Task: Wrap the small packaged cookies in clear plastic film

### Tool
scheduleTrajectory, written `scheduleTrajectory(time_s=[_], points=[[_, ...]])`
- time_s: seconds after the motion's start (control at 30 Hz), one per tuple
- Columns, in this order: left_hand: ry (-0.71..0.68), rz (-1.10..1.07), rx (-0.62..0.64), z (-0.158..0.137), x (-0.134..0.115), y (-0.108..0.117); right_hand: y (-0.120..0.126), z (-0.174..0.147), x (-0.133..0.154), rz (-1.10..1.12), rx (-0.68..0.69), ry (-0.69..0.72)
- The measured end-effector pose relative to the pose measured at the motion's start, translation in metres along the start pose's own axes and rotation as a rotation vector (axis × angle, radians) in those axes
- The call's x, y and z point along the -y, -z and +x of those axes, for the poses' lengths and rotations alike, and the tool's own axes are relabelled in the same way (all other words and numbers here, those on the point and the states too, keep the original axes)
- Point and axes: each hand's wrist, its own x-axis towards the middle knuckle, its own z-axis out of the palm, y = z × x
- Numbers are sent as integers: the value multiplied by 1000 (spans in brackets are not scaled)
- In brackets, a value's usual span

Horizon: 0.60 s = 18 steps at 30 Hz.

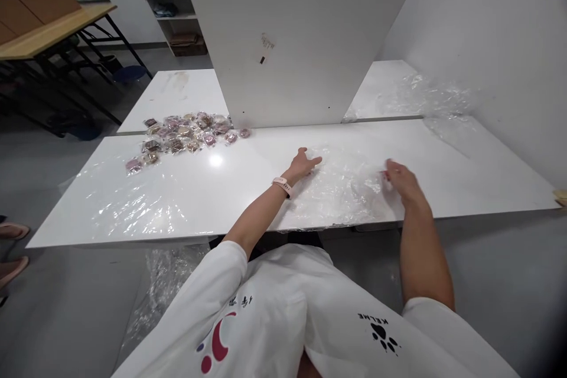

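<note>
A clear, crinkled plastic sheet or bag (345, 186) lies on the white table (239, 189) in front of me; which of the two it is I cannot tell. My left hand (305, 165), a pale pink band on its wrist, is at the upper left edge of the plastic with thumb and fingers spread. At the plastic's right side is my right hand (402, 180), fingers bent together and slightly blurred. It seems to pinch the plastic's edge, though the fingertips are partly hidden.
Several small wrapped pieces (177, 133), purple, brown and cream, lie loosely at the left. More clear plastic (142, 201) covers the table's left front. Another crumpled plastic heap (443, 100) sits at the back right. A tall white panel (301, 29) rises behind the table.
</note>
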Motion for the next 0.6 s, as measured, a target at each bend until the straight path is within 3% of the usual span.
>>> scheduleTrajectory(time_s=[0.1, 0.17, 0.23, 0.37, 0.47, 0.53, 0.6], points=[[-53, -258, 130, -6, 9, 14, -15, -1, 10, 133, 234, 42], [-201, -325, 127, -31, 17, 36, -14, -11, 25, 308, 392, 117], [-314, -288, 109, -68, 24, 65, -1, -20, 43, 449, 462, 190], [-412, -173, 11, -156, 26, 123, 36, -32, 85, 528, 481, 351], [-412, -168, -75, -209, 19, 152, 56, -37, 120, 584, 440, 559], [-429, -180, -122, -231, 14, 163, 65, -39, 145, 660, 343, 718], [-458, -176, -181, -238, 8, 169, 72, -35, 168, 708, 241, 775]])
